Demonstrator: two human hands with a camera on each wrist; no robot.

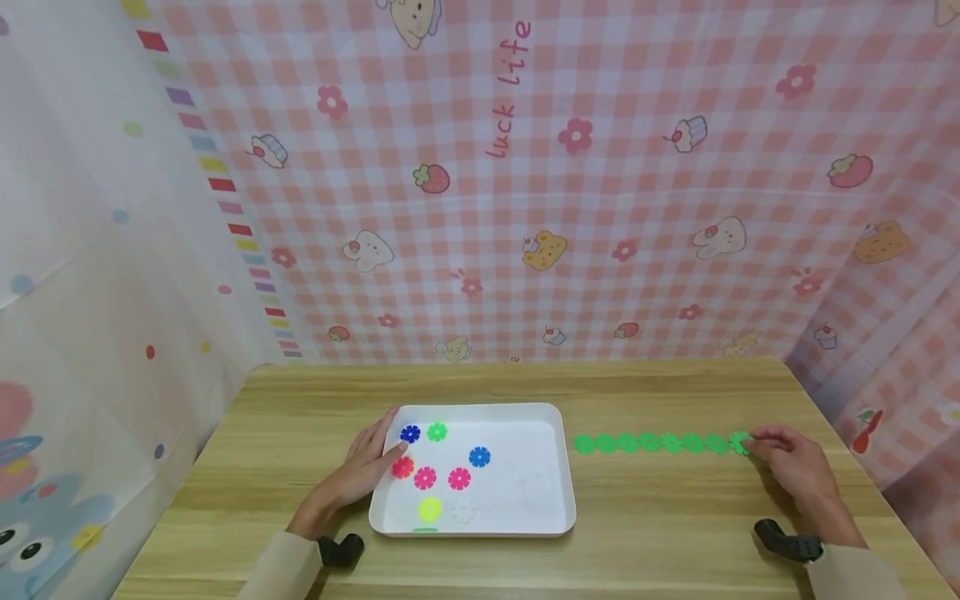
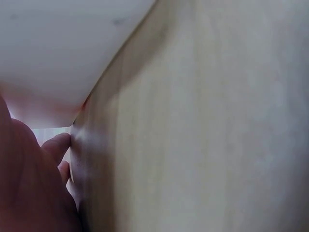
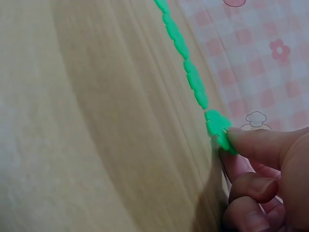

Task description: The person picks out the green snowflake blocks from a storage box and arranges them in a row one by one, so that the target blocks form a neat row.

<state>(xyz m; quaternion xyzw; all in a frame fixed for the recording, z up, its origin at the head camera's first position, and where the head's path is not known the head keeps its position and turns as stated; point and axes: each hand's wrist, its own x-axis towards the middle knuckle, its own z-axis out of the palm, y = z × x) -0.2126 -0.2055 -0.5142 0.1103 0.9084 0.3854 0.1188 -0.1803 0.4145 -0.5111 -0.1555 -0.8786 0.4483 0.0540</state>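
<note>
My left hand point(image 1: 367, 471) holds the left side of a white tray point(image 1: 517, 500), thumb over the rim and fingers along the outer wall. The left wrist view shows those fingers point(image 2: 58, 145) low beside the tray's wall point(image 2: 72, 53). Inside the tray lie several notched plastic discs, among them a dark blue disc point(image 1: 410, 434), a yellow disc point(image 1: 430, 509) and a blue disc point(image 1: 480, 457). My right hand point(image 1: 798, 471) pinches a green notched disc point(image 3: 218, 126) between thumb and fingers, tilted at the right end of a row of green discs point(image 1: 648, 442).
The wooden table point(image 1: 660, 517) carries the tray and the row to its right. A checked pink curtain point(image 1: 600, 292) hangs along the table's back edge, and a white curtain point(image 1: 180, 308) hangs on the left.
</note>
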